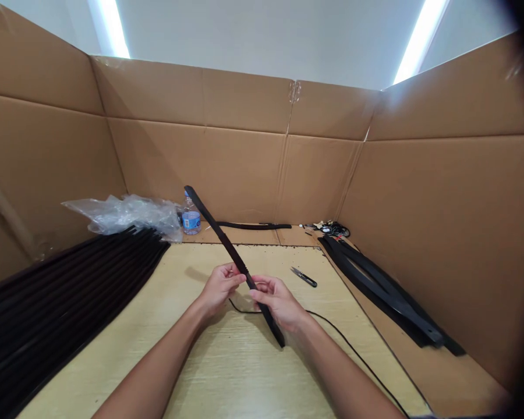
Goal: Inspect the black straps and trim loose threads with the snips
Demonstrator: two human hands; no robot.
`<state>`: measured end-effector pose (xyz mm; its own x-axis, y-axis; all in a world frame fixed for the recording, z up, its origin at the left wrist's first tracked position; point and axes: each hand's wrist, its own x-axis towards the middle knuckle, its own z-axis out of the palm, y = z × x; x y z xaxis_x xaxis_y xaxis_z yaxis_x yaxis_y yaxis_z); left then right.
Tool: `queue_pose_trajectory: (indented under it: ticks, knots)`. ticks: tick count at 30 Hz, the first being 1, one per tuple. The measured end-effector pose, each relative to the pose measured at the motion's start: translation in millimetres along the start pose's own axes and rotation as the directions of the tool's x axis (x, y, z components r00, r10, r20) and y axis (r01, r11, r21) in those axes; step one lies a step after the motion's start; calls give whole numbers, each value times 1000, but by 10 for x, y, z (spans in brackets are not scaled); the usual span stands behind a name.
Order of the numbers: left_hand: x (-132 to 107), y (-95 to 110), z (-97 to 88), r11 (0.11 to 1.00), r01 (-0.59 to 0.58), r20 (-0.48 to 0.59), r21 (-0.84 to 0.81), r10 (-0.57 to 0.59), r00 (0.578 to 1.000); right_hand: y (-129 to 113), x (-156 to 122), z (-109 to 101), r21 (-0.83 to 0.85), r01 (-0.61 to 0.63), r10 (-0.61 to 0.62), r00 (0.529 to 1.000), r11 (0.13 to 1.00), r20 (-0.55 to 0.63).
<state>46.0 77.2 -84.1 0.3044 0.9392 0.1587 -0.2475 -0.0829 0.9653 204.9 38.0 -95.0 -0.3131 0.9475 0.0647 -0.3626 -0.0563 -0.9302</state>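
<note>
A long flat black strip [266,317] slants across the middle of the view, raised over the table. Its upper length looks covered by a dark sleeve [231,251] bunched near my hands. My left hand [220,286] is closed on the strip at the bunched part, thumb on top. Just below, my right hand [279,299] grips the strip between thumb and fingers. A thin black cord [340,337] runs on the table beneath my hands. Right of them lies a pair of thread snips [304,277].
Many long black strips [70,297] lie side by side at left, near clear plastic bags [131,215] and a water bottle [191,220]. More flat black strips [384,291] lie at right below a small tangled pile [332,228]. Cardboard walls [244,169] surround the table [227,372].
</note>
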Motion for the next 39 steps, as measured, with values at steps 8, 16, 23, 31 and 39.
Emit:
queue_pose_trajectory:
  ticks: [8,16,23,31,39]
  knots:
    - [4,-48,4,998,-27,-21,50,28,999,13,-10,34,-13,54,-55,998,998,-31]
    - [15,-51,-36,998,-8,16,58,7,1000,39,28,-36,6,35,-35,999,999,25]
    - [-13,-14,-35,991,11,86,131,-23,996,-41,-60,2,-11,13,-12,995,1000,101]
    - [-25,-25,6,986,-30,88,166,15,996,-48,-35,80,-41,50,-52,998,998,-44]
    - [-25,-101,85,987,-38,18,153,36,999,-65,-31,152,5,-54,54,978,999,-201]
